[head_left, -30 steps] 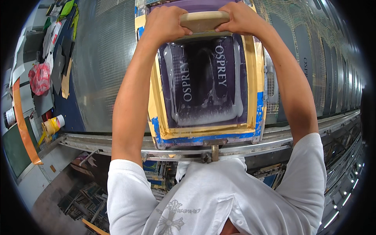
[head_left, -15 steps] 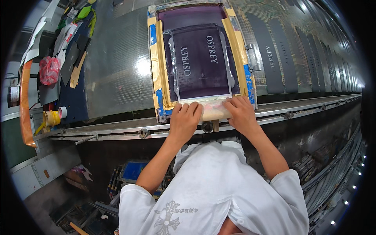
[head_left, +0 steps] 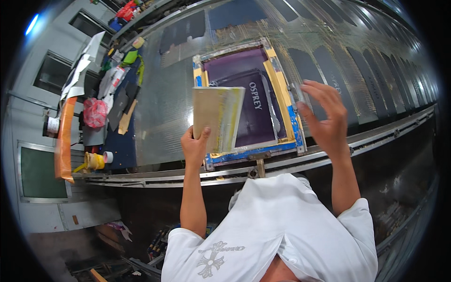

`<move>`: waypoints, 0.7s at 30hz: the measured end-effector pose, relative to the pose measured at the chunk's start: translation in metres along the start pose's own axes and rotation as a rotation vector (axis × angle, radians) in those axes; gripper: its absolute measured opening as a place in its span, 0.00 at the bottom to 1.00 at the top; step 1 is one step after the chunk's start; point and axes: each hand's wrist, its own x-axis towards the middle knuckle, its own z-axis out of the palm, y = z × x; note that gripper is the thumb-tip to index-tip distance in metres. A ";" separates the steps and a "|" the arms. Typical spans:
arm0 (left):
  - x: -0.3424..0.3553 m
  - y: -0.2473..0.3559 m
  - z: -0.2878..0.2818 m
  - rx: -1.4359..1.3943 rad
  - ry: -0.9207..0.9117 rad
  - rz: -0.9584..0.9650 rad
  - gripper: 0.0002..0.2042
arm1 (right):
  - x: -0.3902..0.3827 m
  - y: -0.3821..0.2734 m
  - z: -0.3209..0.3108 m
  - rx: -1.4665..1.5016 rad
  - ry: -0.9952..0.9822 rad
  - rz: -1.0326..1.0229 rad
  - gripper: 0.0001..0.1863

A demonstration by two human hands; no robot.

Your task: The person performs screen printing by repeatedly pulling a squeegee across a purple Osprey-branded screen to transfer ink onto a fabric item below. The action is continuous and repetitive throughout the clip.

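My left hand (head_left: pixel 193 148) grips a squeegee (head_left: pixel 206 110) by its lower end. The squeegee is held up on end over the left part of a printing screen (head_left: pixel 284 82). It has a pale wooden handle and a yellowish, ink-smeared side, and it hides part of the dark purple mesh (head_left: pixel 235 65). Yellow and blue tape covers the screen's frame. Light lettering shows on the mesh. My right hand (head_left: pixel 330 120) is raised beside the frame's right edge, near a metal hinge (head_left: pixel 297 93). Its fingers are apart and hold nothing.
Dark printed pieces (head_left: pixel 336 75) lie in rows on the long table to the right. A metal rail (head_left: pixel 380 137) runs along the table's near edge. At the left are a pink plastic bag (head_left: pixel 95 113), a yellow tape roll (head_left: pixel 96 161) and an orange strip (head_left: pixel 65 141).
Both hands were on the squeegee at the screen's near end. Now my left hand has lifted it upright to the left, and my right hand has let go and moved right. The view has shifted.
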 end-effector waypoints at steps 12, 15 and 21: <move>0.020 0.034 0.048 -1.002 -0.361 -0.315 0.30 | 0.018 -0.008 0.026 0.200 -0.124 -0.179 0.19; 0.011 0.053 0.061 -1.051 -0.394 -0.342 0.31 | 0.033 -0.027 0.036 0.207 -0.142 -0.274 0.22; -0.009 0.099 0.076 -0.901 -0.348 -0.325 0.31 | 0.050 -0.030 0.052 0.187 -0.096 -0.386 0.26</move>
